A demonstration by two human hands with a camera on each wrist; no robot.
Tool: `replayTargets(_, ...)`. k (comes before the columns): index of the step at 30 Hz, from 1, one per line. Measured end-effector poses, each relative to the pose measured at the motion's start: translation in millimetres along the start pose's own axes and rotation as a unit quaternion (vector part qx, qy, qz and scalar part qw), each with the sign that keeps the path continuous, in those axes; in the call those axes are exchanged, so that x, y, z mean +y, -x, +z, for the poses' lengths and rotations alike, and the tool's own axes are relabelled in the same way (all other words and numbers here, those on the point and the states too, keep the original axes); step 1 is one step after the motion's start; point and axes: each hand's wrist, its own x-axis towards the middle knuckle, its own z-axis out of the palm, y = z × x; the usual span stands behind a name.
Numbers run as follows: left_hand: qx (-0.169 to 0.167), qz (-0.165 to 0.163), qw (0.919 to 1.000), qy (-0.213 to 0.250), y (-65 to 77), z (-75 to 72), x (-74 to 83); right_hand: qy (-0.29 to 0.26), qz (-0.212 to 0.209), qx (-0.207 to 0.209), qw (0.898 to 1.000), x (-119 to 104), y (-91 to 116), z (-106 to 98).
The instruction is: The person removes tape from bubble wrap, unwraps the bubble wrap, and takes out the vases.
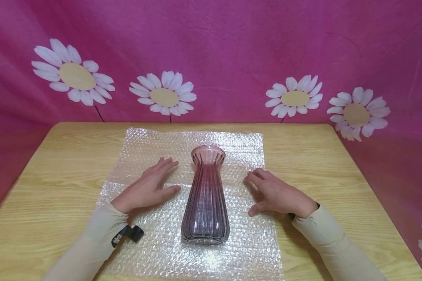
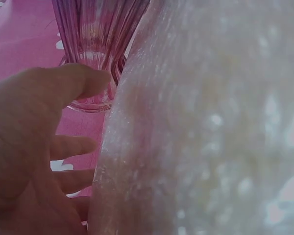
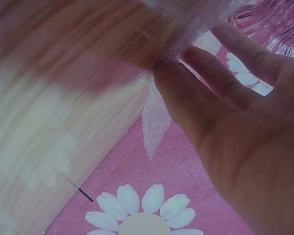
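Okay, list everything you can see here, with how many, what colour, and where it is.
Ribbed glass vase: one, pink shading to purple, lying on the bubble wrap, mouth toward the backdrop
Bubble wrap: apparently one sheet, clear, on the table
Table: one, light wood-grain, under the bubble wrap
Backdrop: one, magenta, behind and beside the table
Daisies: four full and two cut off in the head view, white with yellow centres, on the backdrop
Wrist gear: black, at both wrists
Sleeves: two, beige, on both arms
Left hand: one, bare, left of the vase
Right hand: one, bare, right of the vase
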Motion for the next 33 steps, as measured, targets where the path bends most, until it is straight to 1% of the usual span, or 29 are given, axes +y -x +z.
replayTargets(7,-0.005,0.009,0.9999,0.001,0.3,0.8,-2.7,0.006,-0.011,0.011,1.000,0.7,1.5,0.0)
replayTargets(11,-0.005,0.021,0.9998,0.002,0.8,1.3,-3.9,0.009,-0.017,0.015,1.000,-0.4,2.0,-0.8)
replayTargets(14,-0.006,0.030,0.9995,0.003,1.1,1.6,-4.3,0.011,-0.017,0.016,1.000,-0.8,2.2,-1.1)
replayTargets(17,-0.006,0.033,0.9995,0.001,0.9,1.6,-4.2,0.009,-0.014,0.015,1.000,-0.4,2.4,-0.8)
replayTargets(24,-0.005,0.018,0.9998,-0.001,1.1,1.7,-4.7,0.004,-0.011,0.012,1.000,0.1,2.0,-0.4)
replayTargets(33,-0.004,0.011,0.9999,-0.003,0.5,3.0,-6.3,0.004,-0.009,0.009,1.000,0.2,1.1,-0.2)
